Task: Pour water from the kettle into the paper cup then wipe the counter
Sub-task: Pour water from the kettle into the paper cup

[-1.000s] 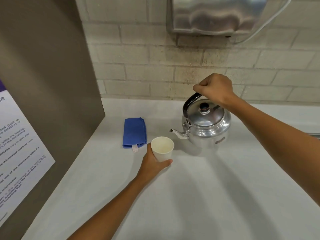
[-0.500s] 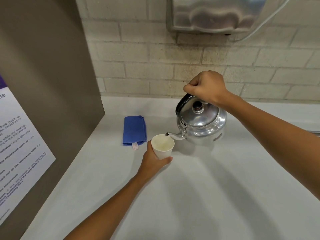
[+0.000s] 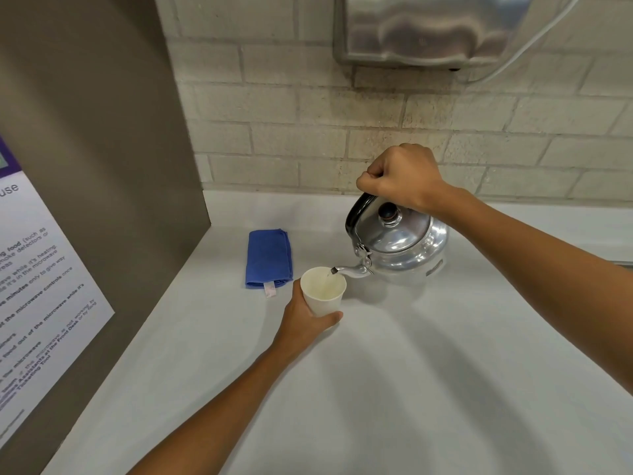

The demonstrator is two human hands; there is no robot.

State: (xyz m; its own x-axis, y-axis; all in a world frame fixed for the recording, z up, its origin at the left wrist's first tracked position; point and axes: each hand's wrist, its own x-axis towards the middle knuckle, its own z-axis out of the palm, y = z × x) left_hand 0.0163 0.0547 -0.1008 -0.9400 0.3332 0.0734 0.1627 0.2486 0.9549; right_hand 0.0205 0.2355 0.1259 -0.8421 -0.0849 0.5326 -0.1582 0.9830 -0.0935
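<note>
A shiny metal kettle with a black handle and dark lid knob hangs tilted above the white counter. My right hand is clenched around its handle from above. The spout reaches over the rim of a white paper cup, and a thin stream of water falls into it. A little water lies in the cup's bottom. My left hand wraps the cup's lower wall from the left and front. A folded blue cloth lies flat on the counter, left of the cup.
A grey panel with a printed notice walls off the left side. A brick wall runs along the back, with a steel dispenser mounted above the kettle. A sink edge shows at the far right.
My right hand lifted the kettle off the counter, carried it left and tipped it until the spout came over the cup. Water now runs into the cup. My left hand stayed on the cup.
</note>
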